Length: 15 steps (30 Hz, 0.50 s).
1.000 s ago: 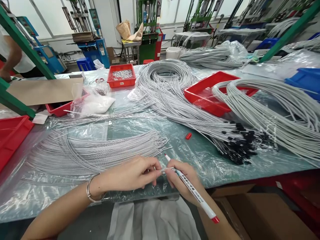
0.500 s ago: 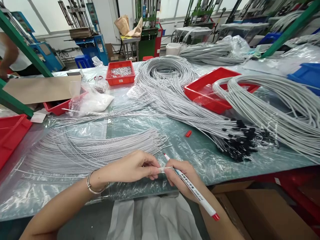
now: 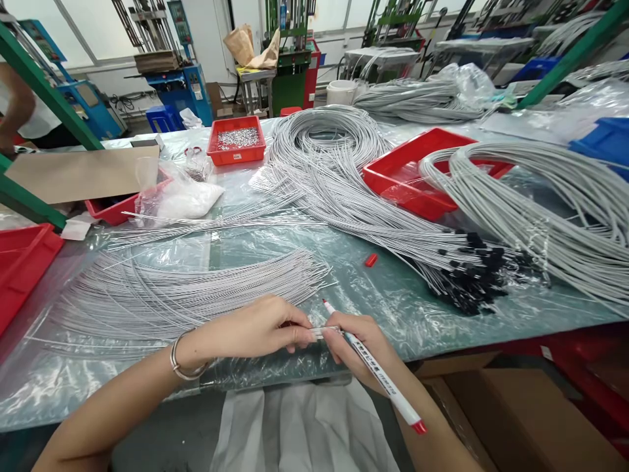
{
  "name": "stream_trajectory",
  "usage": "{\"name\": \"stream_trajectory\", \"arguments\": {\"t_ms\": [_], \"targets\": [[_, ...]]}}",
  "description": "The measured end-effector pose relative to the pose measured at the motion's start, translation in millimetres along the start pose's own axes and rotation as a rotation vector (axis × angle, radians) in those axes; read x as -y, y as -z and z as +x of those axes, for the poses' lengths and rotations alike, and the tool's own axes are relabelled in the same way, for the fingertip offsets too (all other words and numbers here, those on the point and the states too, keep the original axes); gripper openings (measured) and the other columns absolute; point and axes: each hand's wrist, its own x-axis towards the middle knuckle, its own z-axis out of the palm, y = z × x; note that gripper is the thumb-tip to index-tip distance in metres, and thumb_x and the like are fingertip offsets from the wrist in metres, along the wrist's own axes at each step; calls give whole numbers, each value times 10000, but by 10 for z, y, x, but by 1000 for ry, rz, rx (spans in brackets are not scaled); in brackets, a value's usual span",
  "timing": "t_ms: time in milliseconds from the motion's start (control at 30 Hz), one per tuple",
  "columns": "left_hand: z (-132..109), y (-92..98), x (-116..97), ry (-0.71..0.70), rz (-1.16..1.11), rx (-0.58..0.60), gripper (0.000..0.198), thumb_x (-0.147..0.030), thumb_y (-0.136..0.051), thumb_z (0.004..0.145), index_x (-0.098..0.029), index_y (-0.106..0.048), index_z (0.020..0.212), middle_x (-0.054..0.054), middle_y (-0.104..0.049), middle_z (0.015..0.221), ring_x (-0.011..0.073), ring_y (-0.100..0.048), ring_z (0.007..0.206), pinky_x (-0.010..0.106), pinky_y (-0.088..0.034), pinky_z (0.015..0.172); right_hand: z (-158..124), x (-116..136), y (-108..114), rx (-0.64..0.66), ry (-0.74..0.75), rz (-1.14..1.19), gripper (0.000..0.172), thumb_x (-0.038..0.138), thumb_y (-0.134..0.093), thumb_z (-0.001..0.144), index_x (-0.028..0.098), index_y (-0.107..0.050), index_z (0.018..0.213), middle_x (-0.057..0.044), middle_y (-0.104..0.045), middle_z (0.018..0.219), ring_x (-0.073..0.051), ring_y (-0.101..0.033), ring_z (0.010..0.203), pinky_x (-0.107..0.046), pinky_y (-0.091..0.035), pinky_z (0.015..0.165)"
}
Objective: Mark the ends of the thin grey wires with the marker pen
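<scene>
**Wire ends** [image 3: 325, 331]: a small bunch with its long axis left to right, at the near edge of the table, pinched between both hands.
**Left hand** [image 3: 260, 331]: fingertips closed on the bunch from the left. It is the hand nearer the fan.
**Right hand** [image 3: 363, 347]: thumb and forefinger meet the bunch from the right, and the other fingers clasp a pen [image 3: 381, 380].
**Pen**: lies slanted, red tip up and away, just above the bunch, with its red butt toward the person.
**Fan of wires** [image 3: 171, 295]: just beyond the left hand, ends pointing right.
**Cap** [image 3: 371, 260]: red and loose, lying apart beyond the pen tip.
**Black-tipped bundle** [image 3: 466, 278]: to the right, well apart.
**Table** [image 3: 393, 308]: covered in plastic sheet.
</scene>
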Motion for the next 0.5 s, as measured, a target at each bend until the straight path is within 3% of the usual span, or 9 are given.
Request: {"name": "stream_trajectory", "arguments": {"t_ms": [233, 500], "targets": [[27, 28, -12, 28, -30, 21, 336, -398, -468, 916, -128, -667, 906, 22, -632, 691, 100, -533, 587, 180, -352, 503, -16, 20, 20, -4, -16, 6, 348, 306, -424, 919, 195, -470, 593, 31, -480, 470, -96, -410, 451, -230, -321, 475], [2, 11, -35, -98, 198, -27, 336, -342, -424, 947, -144, -625, 765, -33, -504, 561, 69, -383, 492, 199, -281, 490, -26, -21, -13, -4, -44, 27, 353, 326, -431, 917, 197, -447, 589, 42, -470, 460, -86, -397, 428, -221, -317, 467]]}}
